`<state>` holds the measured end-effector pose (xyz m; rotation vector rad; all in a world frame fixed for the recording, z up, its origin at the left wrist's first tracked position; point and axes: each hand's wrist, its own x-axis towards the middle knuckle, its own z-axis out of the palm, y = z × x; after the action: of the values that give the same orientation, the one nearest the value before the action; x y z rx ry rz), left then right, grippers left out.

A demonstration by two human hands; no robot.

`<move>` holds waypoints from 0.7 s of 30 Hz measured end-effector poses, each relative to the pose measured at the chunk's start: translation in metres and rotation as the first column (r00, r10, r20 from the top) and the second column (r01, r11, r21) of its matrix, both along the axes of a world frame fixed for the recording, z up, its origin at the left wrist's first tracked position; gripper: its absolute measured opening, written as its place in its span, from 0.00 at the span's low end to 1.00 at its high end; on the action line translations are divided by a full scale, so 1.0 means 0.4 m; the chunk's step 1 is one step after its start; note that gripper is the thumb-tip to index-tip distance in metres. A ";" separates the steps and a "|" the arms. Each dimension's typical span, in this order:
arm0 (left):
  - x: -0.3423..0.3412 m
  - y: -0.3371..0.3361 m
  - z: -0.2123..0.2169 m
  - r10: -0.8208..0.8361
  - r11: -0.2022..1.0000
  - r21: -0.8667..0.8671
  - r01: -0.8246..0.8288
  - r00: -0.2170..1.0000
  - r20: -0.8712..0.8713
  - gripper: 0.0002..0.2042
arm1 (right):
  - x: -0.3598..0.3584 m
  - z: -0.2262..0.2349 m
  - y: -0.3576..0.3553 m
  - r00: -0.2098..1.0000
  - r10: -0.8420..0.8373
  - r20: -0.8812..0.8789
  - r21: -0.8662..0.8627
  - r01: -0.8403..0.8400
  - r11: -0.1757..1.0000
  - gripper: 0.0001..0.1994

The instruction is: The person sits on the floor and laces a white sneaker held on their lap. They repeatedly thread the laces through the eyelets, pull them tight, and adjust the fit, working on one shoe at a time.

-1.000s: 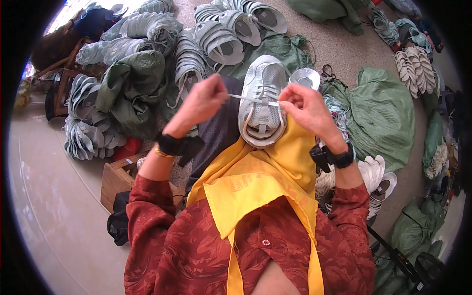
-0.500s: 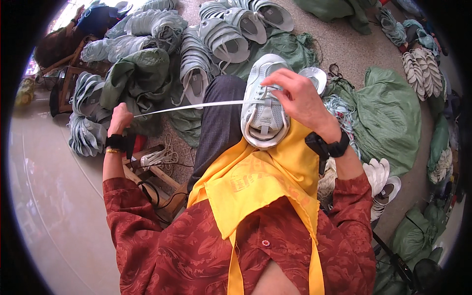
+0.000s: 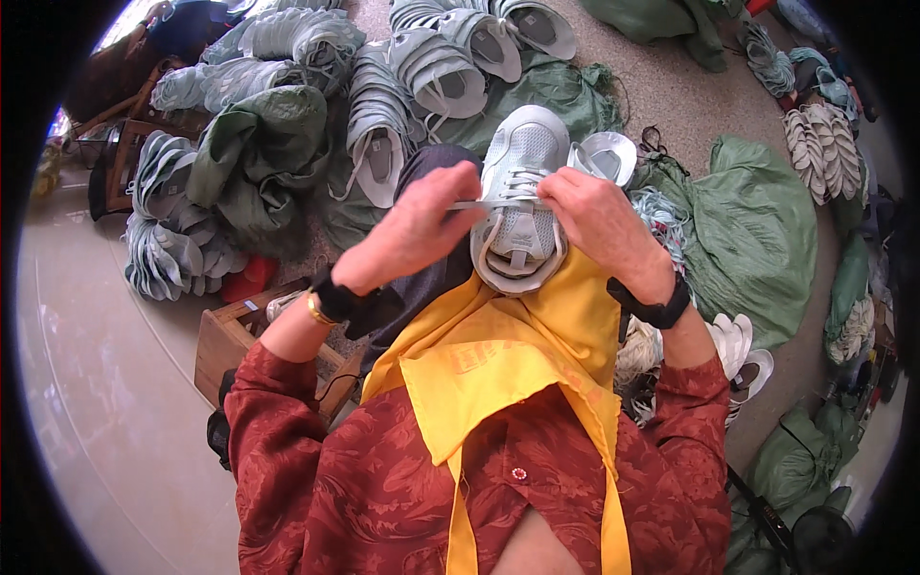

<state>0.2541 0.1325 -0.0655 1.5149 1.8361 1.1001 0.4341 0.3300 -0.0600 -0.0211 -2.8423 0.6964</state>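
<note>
A pale grey-blue shoe upper (image 3: 524, 144) lies across my lap, its toe away from me and its heel opening toward me. White shoelace (image 3: 518, 202) runs through its upper eyelets and is pulled straight across the tongue. On the left side of the upper, my left hand (image 3: 422, 220) is closed, pinching one stretch of that lace. My right hand (image 3: 606, 216) is closed at the right eyelet row, its thumb and forefinger on the lace's other side. Fingertips of both hands partly hide the lace ends.
Stacked shoe uppers (image 3: 379, 144) stand on the floor ahead and to the left. Green sacks (image 3: 752, 240) lie at right. A loose heap of laces (image 3: 661, 216) sits beside my right forearm. A wooden stool (image 3: 225, 350) is by my left elbow.
My left hand has come in from far left, where it held the lace stretched out, to beside the upper. My right hand has shifted slightly right and down along the eyelets.
</note>
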 end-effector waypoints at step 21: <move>0.067 0.126 0.040 -0.206 0.977 0.006 0.211 0.945 0.254 0.11 | 0.107 0.109 -0.053 0.970 -0.138 -0.199 0.044 0.149 0.988 0.12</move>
<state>0.2810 0.1831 -0.0496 1.4443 1.4750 1.1108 0.4769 0.3087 -0.0164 -0.1398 -2.6396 0.5520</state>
